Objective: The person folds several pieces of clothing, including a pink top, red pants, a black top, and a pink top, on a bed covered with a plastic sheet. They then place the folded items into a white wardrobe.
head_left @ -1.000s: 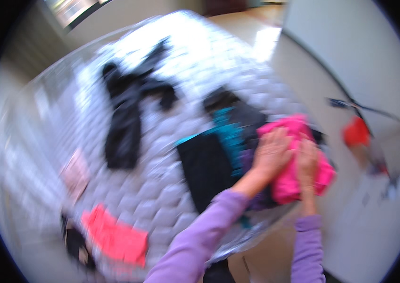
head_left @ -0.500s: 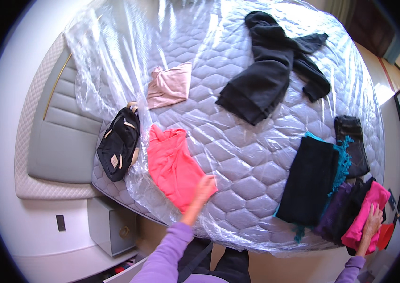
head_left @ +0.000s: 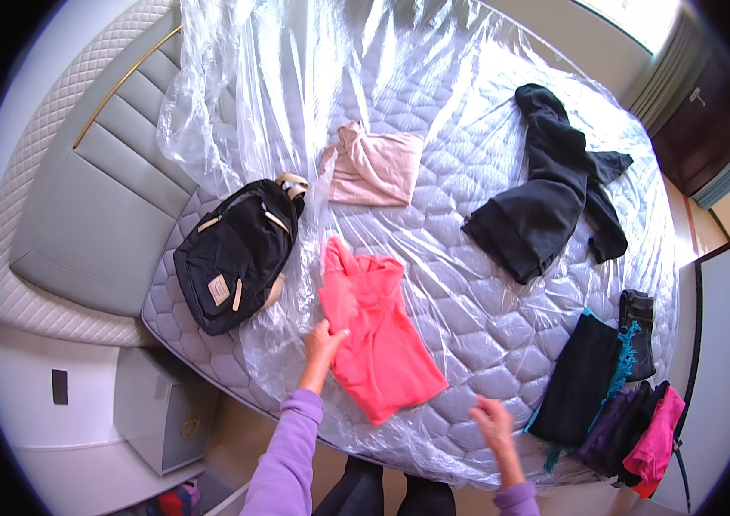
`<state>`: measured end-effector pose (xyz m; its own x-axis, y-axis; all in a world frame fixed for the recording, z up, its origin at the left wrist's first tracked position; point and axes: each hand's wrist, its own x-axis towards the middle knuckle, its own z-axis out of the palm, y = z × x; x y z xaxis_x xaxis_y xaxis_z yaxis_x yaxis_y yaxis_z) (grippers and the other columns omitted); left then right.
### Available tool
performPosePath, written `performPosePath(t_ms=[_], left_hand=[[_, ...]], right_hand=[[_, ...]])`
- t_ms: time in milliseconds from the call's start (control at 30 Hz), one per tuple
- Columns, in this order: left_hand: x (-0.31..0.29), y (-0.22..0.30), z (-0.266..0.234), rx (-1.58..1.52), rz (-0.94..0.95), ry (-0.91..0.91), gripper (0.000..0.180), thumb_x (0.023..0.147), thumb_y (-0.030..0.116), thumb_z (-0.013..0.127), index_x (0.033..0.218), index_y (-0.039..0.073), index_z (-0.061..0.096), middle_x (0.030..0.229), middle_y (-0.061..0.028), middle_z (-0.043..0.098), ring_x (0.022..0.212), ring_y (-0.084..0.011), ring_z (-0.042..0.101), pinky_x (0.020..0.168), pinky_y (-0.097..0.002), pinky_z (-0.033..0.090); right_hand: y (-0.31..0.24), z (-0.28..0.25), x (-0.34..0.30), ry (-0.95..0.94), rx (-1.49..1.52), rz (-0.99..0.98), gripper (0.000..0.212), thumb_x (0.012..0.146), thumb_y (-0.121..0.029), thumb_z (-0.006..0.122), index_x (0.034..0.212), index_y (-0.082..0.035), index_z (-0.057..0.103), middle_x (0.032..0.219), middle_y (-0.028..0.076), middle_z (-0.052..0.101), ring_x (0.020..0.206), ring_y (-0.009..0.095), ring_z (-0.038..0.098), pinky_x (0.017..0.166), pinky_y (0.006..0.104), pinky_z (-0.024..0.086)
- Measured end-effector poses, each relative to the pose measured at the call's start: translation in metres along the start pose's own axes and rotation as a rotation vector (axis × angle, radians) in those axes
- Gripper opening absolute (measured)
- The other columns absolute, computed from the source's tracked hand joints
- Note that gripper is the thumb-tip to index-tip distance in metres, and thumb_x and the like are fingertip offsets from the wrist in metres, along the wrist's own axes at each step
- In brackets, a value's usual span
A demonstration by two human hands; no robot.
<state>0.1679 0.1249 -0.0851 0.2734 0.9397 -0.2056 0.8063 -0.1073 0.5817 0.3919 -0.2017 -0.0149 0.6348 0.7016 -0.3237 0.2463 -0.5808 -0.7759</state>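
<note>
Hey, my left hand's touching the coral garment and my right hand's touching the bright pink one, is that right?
Not quite: your right hand isn't on the bright pink garment. The head view shows it apart from that, between the coral garment and the black cloth with teal fringe. Your left hand is touching the coral garment, as you said.

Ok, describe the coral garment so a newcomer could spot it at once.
On the quilted grey mattress, find the black backpack. Right of it, touched by the left hand, lies the coral garment, far brighter than the pale pink garment beyond it.
</note>
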Motion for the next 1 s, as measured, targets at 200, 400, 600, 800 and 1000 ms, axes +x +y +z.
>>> performPosePath(t_ms=[200, 400, 600, 800, 1000], left_hand=[[-0.040, 0.071, -0.009, -0.240, 0.282, -0.143, 0.042, 0.072, 0.040, 0.064, 0.090, 0.003, 0.056, 0.089, -0.0163, 0.056, 0.083, -0.0335, 0.056, 0.070, -0.0401, 0.045], [-0.118, 0.110, -0.004, -0.389, 0.680, -0.332, 0.028, 0.071, 0.024, 0.064, 0.092, 0.007, 0.056, 0.096, -0.0112, 0.053, 0.087, -0.0300, 0.054, 0.073, -0.0395, 0.045], [-0.173, 0.100, 0.012, -0.546, 0.485, -0.715, 0.020, 0.076, 0.021, 0.063, 0.087, 0.006, 0.058, 0.099, -0.0080, 0.054, 0.080, -0.0195, 0.058, 0.067, -0.0298, 0.046], [-0.167, 0.067, -0.023, -1.041, -0.321, -0.583, 0.020, 0.078, 0.019, 0.064, 0.092, 0.006, 0.060, 0.082, -0.0026, 0.059, 0.073, -0.0084, 0.055, 0.066, -0.0235, 0.047], [-0.165, 0.074, -0.025, -0.934, -0.094, -0.488, 0.051, 0.074, 0.026, 0.069, 0.116, 0.003, 0.048, 0.108, -0.0099, 0.055, 0.095, -0.0153, 0.053, 0.081, -0.0287, 0.044]], right_hand=[[-0.089, 0.098, 0.046, -0.013, 0.326, 0.143, 0.063, 0.073, -0.035, 0.067, 0.119, 0.004, 0.047, 0.100, 0.013, 0.058, 0.089, 0.019, 0.055, 0.079, 0.0285, 0.042], [-0.141, 0.085, 0.073, 0.025, 0.249, 0.049, 0.083, 0.062, -0.044, 0.071, 0.122, 0.006, 0.042, 0.103, 0.020, 0.059, 0.098, 0.027, 0.056, 0.083, 0.0333, 0.042], [-0.054, 0.054, 0.044, 0.027, 0.784, 0.403, 0.037, 0.069, -0.009, 0.056, 0.104, 0.003, 0.054, 0.091, 0.010, 0.061, 0.081, 0.019, 0.059, 0.075, 0.0299, 0.047], [-0.068, 0.030, -0.016, 0.034, 1.572, 0.473, 0.035, 0.073, -0.006, 0.048, 0.106, 0.004, 0.050, 0.098, 0.013, 0.060, 0.089, 0.023, 0.058, 0.085, 0.0345, 0.045], [-0.122, 0.000, -0.060, -0.007, 1.731, 0.364, 0.032, 0.075, -0.009, 0.046, 0.105, 0.002, 0.052, 0.100, 0.013, 0.060, 0.090, 0.023, 0.058, 0.084, 0.0343, 0.045]])
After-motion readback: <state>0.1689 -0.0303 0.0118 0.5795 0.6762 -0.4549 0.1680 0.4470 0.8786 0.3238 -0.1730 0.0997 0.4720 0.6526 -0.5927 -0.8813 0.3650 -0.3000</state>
